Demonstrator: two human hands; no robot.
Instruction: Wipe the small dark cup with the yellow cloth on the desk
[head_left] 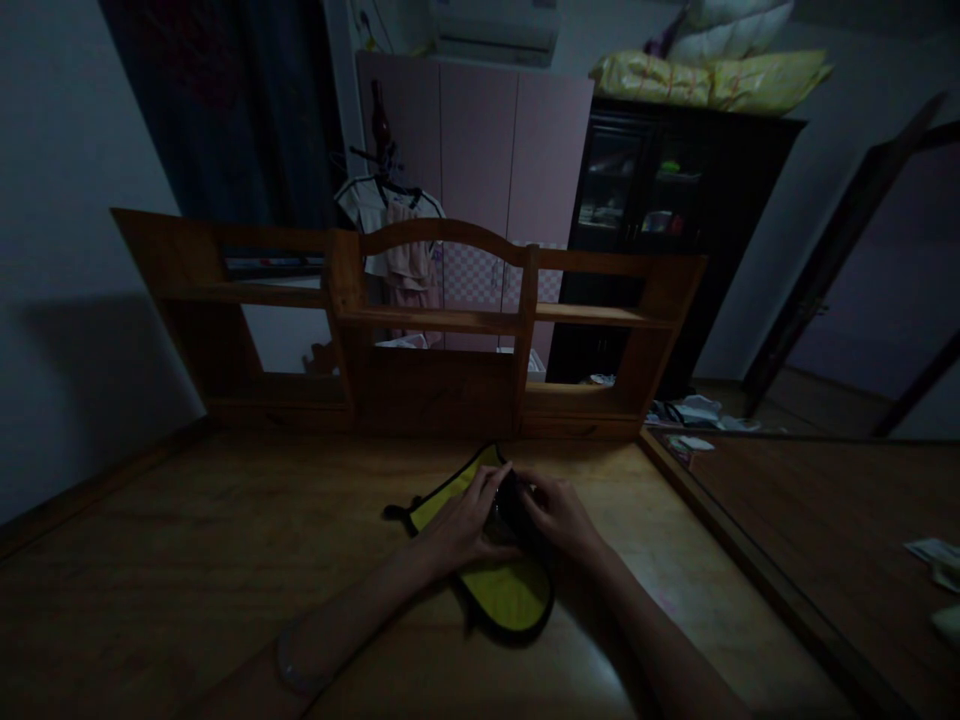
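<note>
A yellow cloth with black edging (510, 592) lies flat on the wooden desk (225, 560), near its middle. Both hands rest over it, close together. My left hand (469, 520) and my right hand (559, 515) each curl their fingers round a small dark object (511, 505) held between them above the cloth. The room is dim and I cannot make out what the dark object is. A thin band sits on my left forearm.
A wooden shelf unit (420, 320) stands along the desk's back edge. Behind it hang clothes (405, 250), with a pink wardrobe and a dark glass cabinet (645, 200). Papers (937, 555) lie at the far right beyond a raised wooden edge.
</note>
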